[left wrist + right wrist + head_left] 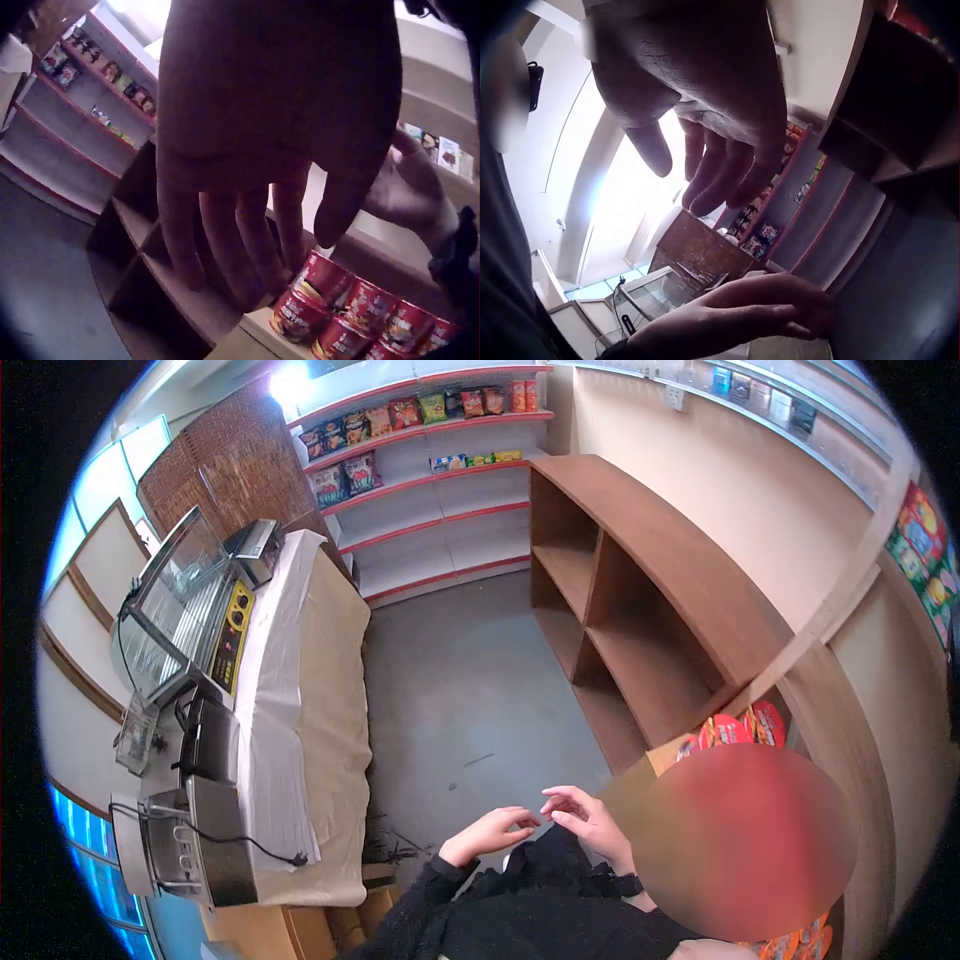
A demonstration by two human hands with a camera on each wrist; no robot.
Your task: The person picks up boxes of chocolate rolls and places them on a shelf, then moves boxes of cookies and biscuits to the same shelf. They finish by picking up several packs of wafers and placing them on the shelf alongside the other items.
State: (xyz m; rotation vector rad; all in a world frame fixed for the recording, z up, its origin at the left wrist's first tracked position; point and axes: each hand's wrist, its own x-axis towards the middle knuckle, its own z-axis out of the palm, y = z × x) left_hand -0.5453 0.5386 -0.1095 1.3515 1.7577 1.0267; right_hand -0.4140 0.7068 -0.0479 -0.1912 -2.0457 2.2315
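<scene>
My left hand point(492, 835) hovers in front of the body, its fingers relaxed and slightly bent, holding nothing. Facing it at close range is my right hand point(590, 825), also with loosely bent fingers and nothing in them. In the left wrist view, stacked red instant noodle tubs point(366, 307) show beyond the left hand point(277, 135). The right wrist view has the right hand point(697, 105) above, the left hand point(735, 315) below. Red-lidded tubs point(728, 730) sit to the right in the head view, partly behind a blurred oval patch.
A brown shelf unit point(640, 605) lines the right side. To the left, a cloth-covered table point(325, 730) bears a glass warming case point(180, 610) and a steel appliance point(215, 840) with a cord. White shelves point(400, 530) with snack bags point(405, 412) stand across the grey floor point(470, 700).
</scene>
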